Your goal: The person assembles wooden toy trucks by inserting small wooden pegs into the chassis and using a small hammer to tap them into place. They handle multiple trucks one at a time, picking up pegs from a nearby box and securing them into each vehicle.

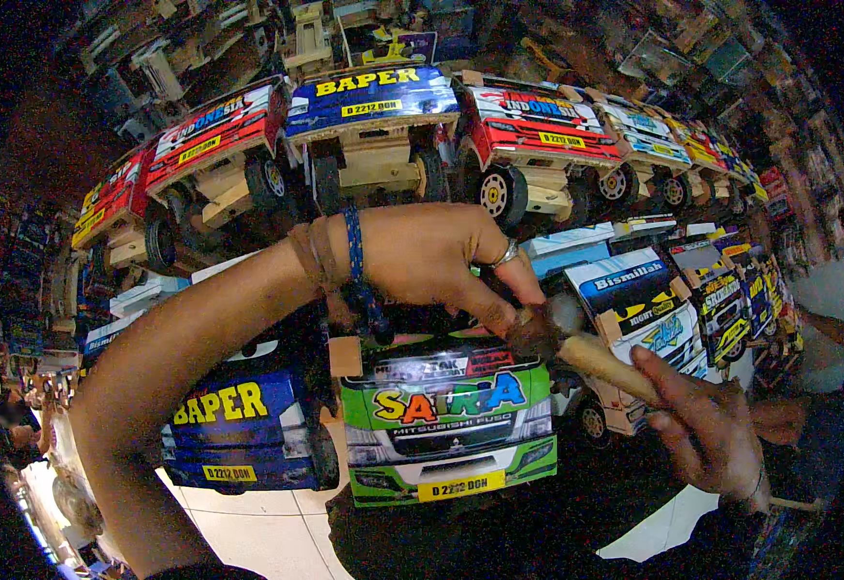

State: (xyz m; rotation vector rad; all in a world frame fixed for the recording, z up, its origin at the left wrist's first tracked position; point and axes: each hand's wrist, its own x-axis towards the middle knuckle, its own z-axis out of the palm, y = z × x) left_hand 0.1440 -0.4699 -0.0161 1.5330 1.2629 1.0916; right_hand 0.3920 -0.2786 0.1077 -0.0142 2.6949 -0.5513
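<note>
The left hand [441, 256] reaches across from the left, wrist bent and knuckles up, its fingers pinched on something small at the top of the green toy truck [446, 411]. The right hand [712, 425] comes in from the lower right, curled around the wooden handle of a hammer [576, 338], whose head sits just beside the left fingertips. A blue toy truck [238, 425] stands left of the green one.

Printed paper labels cover the toy truck cabs: a green cab label [451, 411] at centre, a dark blue cab label [233, 416] left of it, and yellow plate stickers [460, 486] below.
</note>
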